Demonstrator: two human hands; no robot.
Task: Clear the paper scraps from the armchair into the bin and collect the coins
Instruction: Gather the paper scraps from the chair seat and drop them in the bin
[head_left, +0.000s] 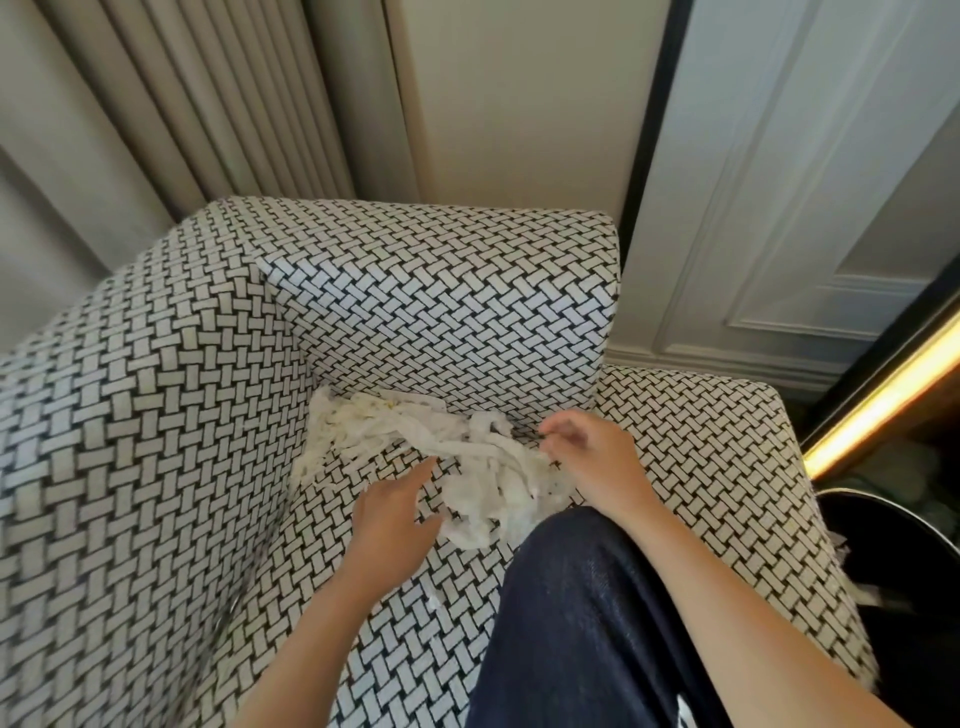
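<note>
I see white, crumpled paper scraps (467, 467) heaped on the seat of the black-and-white woven-pattern armchair (415, 291). A black bin (883, 509) stands just beside it, lower right.

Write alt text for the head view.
A left hand, fingers straight, and a right hand, fingers curled, reach into a pile of white paper scraps on the seat of a black-and-white woven-pattern armchair. A dark-trousered knee is over the seat's front; a black bin stands at right.
</note>
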